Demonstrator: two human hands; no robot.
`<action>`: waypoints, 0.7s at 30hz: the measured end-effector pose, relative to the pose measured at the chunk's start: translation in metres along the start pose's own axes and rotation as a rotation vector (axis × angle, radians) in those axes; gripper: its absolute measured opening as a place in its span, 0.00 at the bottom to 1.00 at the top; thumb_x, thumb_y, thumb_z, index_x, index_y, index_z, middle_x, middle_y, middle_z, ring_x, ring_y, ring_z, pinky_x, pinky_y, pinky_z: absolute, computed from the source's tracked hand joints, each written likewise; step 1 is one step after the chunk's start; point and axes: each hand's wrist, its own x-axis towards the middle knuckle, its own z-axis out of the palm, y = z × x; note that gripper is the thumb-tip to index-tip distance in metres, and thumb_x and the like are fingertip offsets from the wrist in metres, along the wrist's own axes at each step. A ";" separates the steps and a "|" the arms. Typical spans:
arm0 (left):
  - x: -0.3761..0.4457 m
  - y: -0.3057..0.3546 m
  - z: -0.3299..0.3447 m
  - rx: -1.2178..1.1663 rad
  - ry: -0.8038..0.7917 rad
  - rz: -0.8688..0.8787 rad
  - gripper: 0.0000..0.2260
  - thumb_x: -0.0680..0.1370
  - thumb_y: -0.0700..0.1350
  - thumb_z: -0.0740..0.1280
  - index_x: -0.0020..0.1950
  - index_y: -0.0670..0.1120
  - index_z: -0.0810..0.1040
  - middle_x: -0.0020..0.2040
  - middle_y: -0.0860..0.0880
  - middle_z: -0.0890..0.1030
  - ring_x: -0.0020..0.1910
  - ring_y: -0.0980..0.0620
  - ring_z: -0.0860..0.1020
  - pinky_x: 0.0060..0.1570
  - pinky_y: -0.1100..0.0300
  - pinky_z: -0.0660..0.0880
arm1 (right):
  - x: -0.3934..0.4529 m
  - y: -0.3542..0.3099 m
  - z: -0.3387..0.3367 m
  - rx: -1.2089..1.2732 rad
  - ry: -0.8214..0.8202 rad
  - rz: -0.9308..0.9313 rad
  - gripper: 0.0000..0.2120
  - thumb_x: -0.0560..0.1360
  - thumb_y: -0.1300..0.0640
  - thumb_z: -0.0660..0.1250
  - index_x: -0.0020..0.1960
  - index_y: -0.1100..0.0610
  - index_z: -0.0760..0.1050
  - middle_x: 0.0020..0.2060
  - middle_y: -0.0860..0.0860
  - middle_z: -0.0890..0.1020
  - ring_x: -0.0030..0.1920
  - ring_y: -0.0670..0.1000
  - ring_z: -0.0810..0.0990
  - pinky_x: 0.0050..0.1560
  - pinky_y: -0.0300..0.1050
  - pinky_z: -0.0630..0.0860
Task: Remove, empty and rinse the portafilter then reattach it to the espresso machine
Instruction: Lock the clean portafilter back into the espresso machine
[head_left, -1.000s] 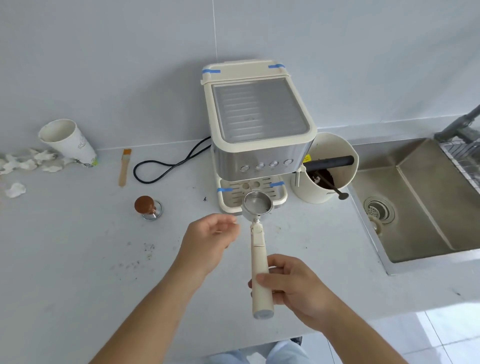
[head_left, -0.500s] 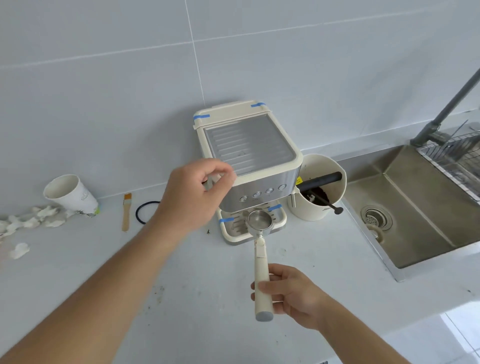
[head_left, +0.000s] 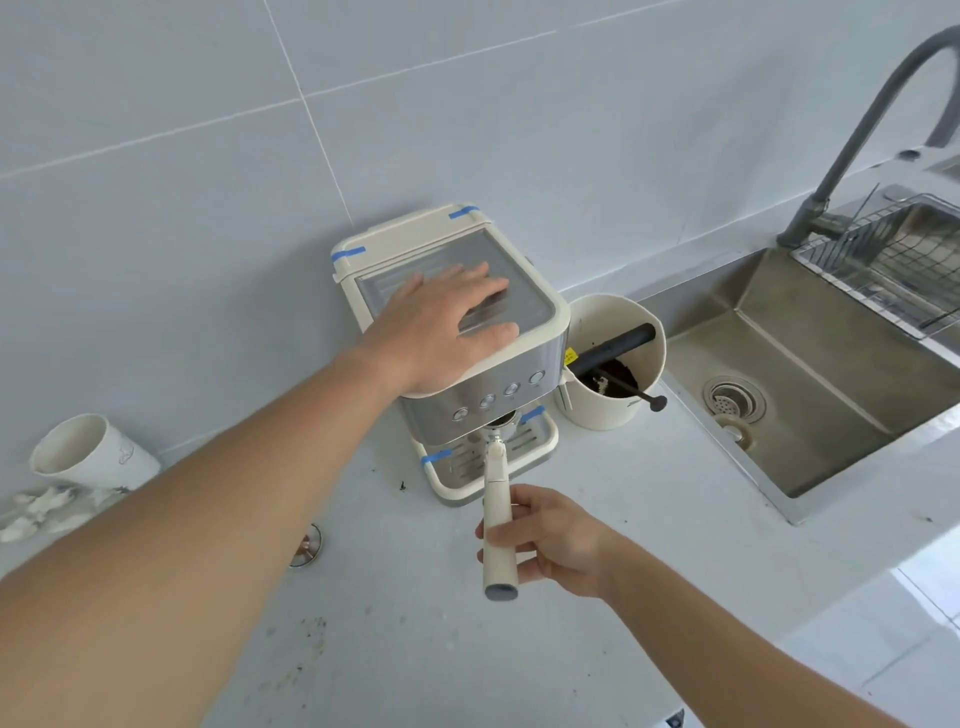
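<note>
A cream and steel espresso machine (head_left: 540, 332) stands on the counter against the tiled wall. My left hand (head_left: 441, 332) lies flat on its top, fingers spread, holding nothing. The portafilter (head_left: 496, 499) has a long cream handle and a metal basket. Its basket is up under the machine's front, above the drip tray, mostly hidden. My right hand (head_left: 550, 545) is wrapped around the lower part of the handle, which points toward me.
A cream knock box (head_left: 613, 410) with a black bar and coffee grounds stands right of the machine. A steel sink (head_left: 831, 384) with a grey faucet (head_left: 852, 135) and wire rack lies further right. A paper cup (head_left: 88, 457) and crumpled tissue sit left. A tamper (head_left: 306, 545) peeks from behind my forearm.
My left hand rose from near the portafilter to lie flat on the machine's top. The portafilter's basket moved forward, from in front of the drip tray to under the machine's front.
</note>
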 end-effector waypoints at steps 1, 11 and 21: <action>0.000 -0.001 0.000 -0.007 0.014 0.003 0.33 0.73 0.70 0.53 0.76 0.59 0.63 0.80 0.55 0.58 0.79 0.57 0.52 0.77 0.46 0.47 | 0.002 0.000 0.000 0.006 -0.008 -0.008 0.17 0.71 0.68 0.70 0.58 0.59 0.76 0.44 0.54 0.83 0.47 0.59 0.83 0.50 0.58 0.82; 0.006 -0.006 0.005 0.005 0.067 0.023 0.32 0.73 0.69 0.55 0.74 0.59 0.66 0.79 0.56 0.61 0.79 0.58 0.55 0.76 0.46 0.51 | 0.028 -0.009 0.002 0.066 -0.034 -0.042 0.18 0.69 0.67 0.71 0.58 0.56 0.78 0.47 0.54 0.82 0.49 0.59 0.82 0.45 0.54 0.82; 0.007 -0.006 0.007 -0.025 0.082 0.020 0.31 0.73 0.69 0.56 0.74 0.59 0.67 0.79 0.55 0.63 0.78 0.57 0.57 0.76 0.46 0.52 | 0.055 -0.021 0.027 0.113 0.011 -0.109 0.21 0.72 0.68 0.71 0.63 0.56 0.75 0.51 0.53 0.80 0.50 0.55 0.81 0.43 0.53 0.82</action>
